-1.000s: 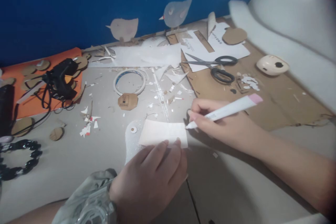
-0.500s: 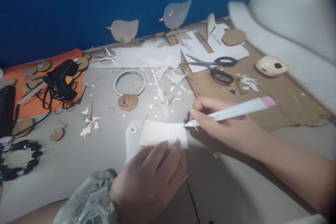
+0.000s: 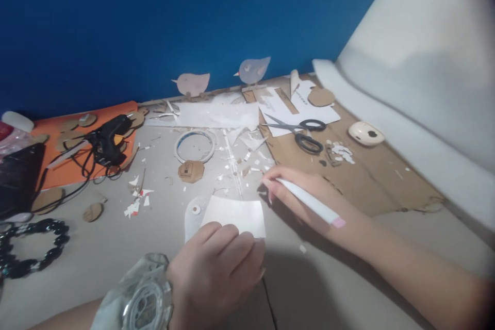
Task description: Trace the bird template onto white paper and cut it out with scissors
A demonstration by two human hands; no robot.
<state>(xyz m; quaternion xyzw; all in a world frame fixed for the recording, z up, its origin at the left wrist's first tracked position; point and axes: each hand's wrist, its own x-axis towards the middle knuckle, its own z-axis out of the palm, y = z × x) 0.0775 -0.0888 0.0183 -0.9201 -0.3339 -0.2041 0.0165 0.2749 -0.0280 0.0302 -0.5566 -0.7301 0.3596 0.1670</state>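
Note:
In my right hand (image 3: 301,191) is a white marker (image 3: 309,201) with a pink end. Its tip is hard to see near my fingertips, and the hand is just right of the paper. A small white piece of paper (image 3: 235,214) lies partly over a glittery bird-shaped cutout (image 3: 192,216), whose round eye shows at the paper's left. Curled over the lower edge of that paper are the fingers of my left hand (image 3: 224,263), their tips hidden. A watch and a pale sleeve are on my left wrist.
Black-handled scissors (image 3: 305,134) rest on the cardboard (image 3: 359,180). Behind my hands lie a tape roll (image 3: 195,147) and scattered paper scraps. A glue gun (image 3: 112,136) is on orange paper (image 3: 50,121). Two bird cutouts (image 3: 192,84) stand by the blue wall. A beaded bracelet (image 3: 58,240) lies at left.
The view has tilted upward. My right hand has turned the marker so its pink end points down to the right, its tip moved off the paper's corner. My left fingers have curled more.

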